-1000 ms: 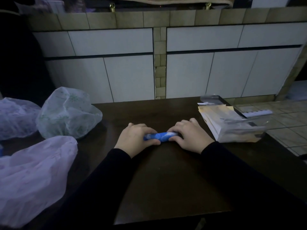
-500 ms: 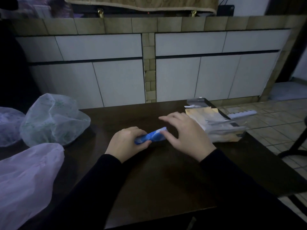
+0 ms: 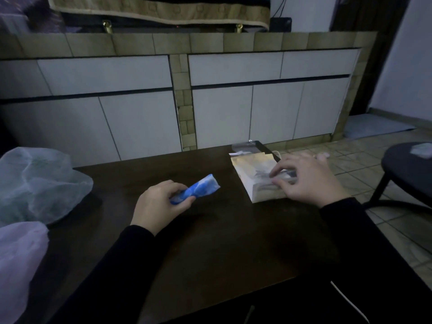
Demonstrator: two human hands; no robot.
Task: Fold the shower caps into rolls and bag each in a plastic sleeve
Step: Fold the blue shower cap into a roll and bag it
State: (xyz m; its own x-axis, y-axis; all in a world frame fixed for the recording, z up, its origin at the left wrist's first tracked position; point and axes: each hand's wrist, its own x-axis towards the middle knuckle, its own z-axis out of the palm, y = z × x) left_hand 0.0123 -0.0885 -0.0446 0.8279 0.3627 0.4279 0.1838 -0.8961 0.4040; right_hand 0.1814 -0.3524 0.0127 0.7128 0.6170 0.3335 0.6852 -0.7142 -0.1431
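Observation:
A blue-and-white shower cap folded into a tight roll sticks out to the upper right of my left hand, which grips its near end just above the dark table. A stack of clear plastic sleeves lies at the table's far right edge. My right hand rests on top of that stack, its fingertips touching the uppermost sleeve. Whether the fingers pinch a sleeve is unclear in the dim, blurred view.
Two bulging thin plastic bags sit at the left: a greenish one and a pale lilac one. A dark round stool stands on the tiled floor to the right. White cabinet doors face the table's far side.
My right hand let go of the roll and moved right onto the sleeve stack. My left hand kept the roll and tilted its free end upward. The view shifted to the right.

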